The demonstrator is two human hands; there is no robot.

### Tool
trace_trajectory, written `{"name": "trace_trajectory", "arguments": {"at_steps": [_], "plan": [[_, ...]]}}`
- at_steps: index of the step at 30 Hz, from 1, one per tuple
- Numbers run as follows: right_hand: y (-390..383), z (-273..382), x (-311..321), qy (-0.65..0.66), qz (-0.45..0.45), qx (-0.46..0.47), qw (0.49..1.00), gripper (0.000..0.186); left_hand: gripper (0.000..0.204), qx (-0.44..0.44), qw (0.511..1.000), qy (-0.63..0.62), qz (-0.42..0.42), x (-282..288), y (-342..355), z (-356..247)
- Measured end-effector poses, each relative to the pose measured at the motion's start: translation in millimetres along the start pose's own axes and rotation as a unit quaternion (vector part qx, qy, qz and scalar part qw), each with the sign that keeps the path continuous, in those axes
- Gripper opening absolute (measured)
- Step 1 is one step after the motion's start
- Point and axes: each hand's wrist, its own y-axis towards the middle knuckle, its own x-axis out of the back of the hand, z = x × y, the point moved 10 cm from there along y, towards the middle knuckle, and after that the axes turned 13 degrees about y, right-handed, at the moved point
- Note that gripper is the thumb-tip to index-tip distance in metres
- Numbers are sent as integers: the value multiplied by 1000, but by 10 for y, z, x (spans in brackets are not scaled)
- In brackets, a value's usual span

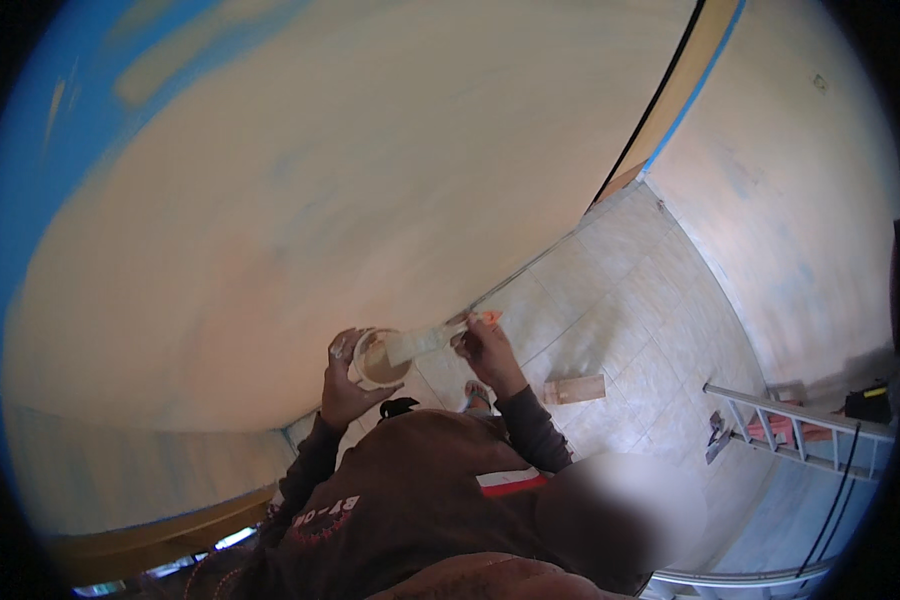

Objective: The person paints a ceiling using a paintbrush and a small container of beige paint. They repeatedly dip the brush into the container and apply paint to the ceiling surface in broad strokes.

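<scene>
My left hand [344, 385] grips a small round container [378, 360] of cream paint, held close to the wall. My right hand [487, 352] holds a flat paintbrush [422, 341] by its orange handle. The pale bristles lie across the container's rim. Both brown sleeves come up from the lower edge. Between my arms a foot in a sandal [477, 395] stands on the tiled floor.
A big cream-painted wall [300, 200] with blue patches at its upper left fills most of the view. On the pale tiled floor [630, 310] lies a wooden block [575, 388]. A metal ladder [800, 425] and a black-and-yellow tool [870, 403] are at the right.
</scene>
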Motion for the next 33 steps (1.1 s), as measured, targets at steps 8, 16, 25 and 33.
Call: {"name": "trace_trajectory", "arguments": {"at_steps": [8, 16, 25, 33], "plan": [[513, 1252, -660, -289, 24, 183, 939, 32, 113, -18, 997, 51, -61, 338, 734, -90], [431, 1201, -1529, -361, 189, 241, 881, 29, 98, 7, 993, -93, -74, 433, 756, -160], [450, 854, -2006, -557, 303, 216, 742, 22, 117, -34, 998, -28, -49, 407, 782, -377], [483, 694, -1997, -623, 325, 231, 673, 33, 118, -29, 998, -25, -58, 360, 767, -399]]}}
